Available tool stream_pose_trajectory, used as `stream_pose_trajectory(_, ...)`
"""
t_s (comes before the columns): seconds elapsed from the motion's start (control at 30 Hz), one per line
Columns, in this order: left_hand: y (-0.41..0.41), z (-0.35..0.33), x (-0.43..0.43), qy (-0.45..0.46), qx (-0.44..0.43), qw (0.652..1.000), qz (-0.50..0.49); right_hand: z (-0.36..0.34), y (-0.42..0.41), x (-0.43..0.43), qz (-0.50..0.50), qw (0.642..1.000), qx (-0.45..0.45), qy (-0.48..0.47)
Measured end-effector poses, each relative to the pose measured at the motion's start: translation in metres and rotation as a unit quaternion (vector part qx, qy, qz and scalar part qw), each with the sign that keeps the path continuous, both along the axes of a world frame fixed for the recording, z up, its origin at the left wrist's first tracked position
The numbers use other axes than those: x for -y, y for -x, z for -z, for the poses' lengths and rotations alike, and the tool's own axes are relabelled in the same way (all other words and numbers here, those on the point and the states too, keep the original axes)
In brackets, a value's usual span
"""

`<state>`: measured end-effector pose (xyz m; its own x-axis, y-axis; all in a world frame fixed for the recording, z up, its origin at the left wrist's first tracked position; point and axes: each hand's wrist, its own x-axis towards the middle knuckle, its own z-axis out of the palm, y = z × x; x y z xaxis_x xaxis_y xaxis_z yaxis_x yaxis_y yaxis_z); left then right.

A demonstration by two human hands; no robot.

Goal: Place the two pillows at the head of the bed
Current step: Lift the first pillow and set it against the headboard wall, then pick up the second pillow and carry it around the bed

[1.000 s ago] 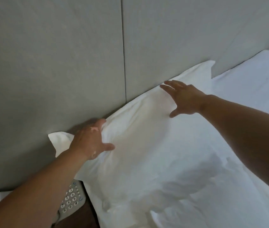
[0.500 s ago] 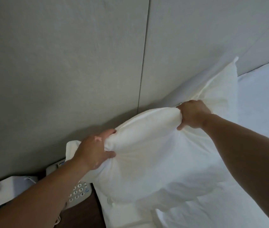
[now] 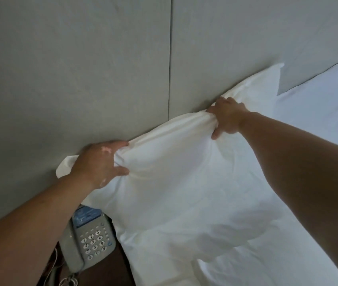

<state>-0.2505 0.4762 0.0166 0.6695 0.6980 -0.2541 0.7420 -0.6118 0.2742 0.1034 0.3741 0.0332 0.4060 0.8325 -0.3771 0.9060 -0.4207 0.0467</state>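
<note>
Pillow (image 3: 184,182) lies on bed (image 3: 318,112) against headboard (image 3: 81,69); telephone (image 3: 91,240) sits left of bed, below pillow's corner.

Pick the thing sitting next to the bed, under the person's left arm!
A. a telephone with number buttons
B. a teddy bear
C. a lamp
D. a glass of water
A: a grey telephone with a number keypad sits on the dark bedside table, just below the left hand, which grips the white pillow against the headboard.
</note>
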Motion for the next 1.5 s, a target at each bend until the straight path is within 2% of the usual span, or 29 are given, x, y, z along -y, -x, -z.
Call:
stream_pose_trajectory(0.1,-0.001,0.015,0.000,0.006,0.031,0.999,-0.014,0.015,-0.005,-0.001,-0.015,1.000,0.023,-0.003)
stream_pose_trajectory(0.27,-0.004,0.025,-0.002,0.003,0.021,1.000,-0.017,0.024,-0.007,0.003,-0.021,1.000,0.018,-0.014)
stream_pose_trajectory(0.47,-0.003,0.014,0.008,-0.001,-0.003,1.000,-0.022,0.019,0.002,0.037,-0.012,0.997,-0.013,-0.069)
stream_pose_trajectory(0.53,0.000,0.006,0.015,-0.028,-0.006,0.999,-0.016,0.010,0.010,0.057,0.001,0.995,-0.017,-0.099)
stream_pose_trajectory(0.7,0.000,-0.023,0.061,-0.083,0.035,0.996,-0.007,-0.014,0.050,0.139,0.100,0.972,-0.091,-0.191)
stream_pose_trajectory(0.83,-0.019,-0.040,0.123,0.033,0.130,0.991,0.017,-0.017,0.096,0.232,0.224,0.933,-0.161,-0.229)
stream_pose_trajectory(0.9,-0.031,-0.041,0.151,0.114,0.146,0.982,0.034,-0.015,0.120,0.279,0.294,0.904,-0.185,-0.249)
stream_pose_trajectory(1.0,-0.050,-0.033,0.189,0.232,0.146,0.961,0.041,-0.009,0.158,0.349,0.407,0.837,-0.215,-0.296)
stream_pose_trajectory(1.1,-0.066,-0.020,0.228,0.320,0.118,0.938,0.054,-0.004,0.202,0.419,0.533,0.738,-0.241,-0.337)
stream_pose_trajectory(1.2,-0.077,-0.004,0.271,0.377,0.065,0.917,0.115,0.005,0.248,0.484,0.634,0.642,-0.230,-0.364)
stream_pose_trajectory(1.3,-0.087,0.013,0.310,0.409,0.012,0.897,0.169,0.017,0.285,0.539,0.713,0.560,-0.201,-0.370)
stream_pose_trajectory(1.37,-0.095,0.024,0.332,0.406,-0.014,0.893,0.193,0.024,0.301,0.571,0.750,0.518,-0.183,-0.368)
stream_pose_trajectory(1.5,-0.116,0.044,0.369,0.335,-0.051,0.914,0.223,0.038,0.310,0.633,0.796,0.476,-0.136,-0.348)
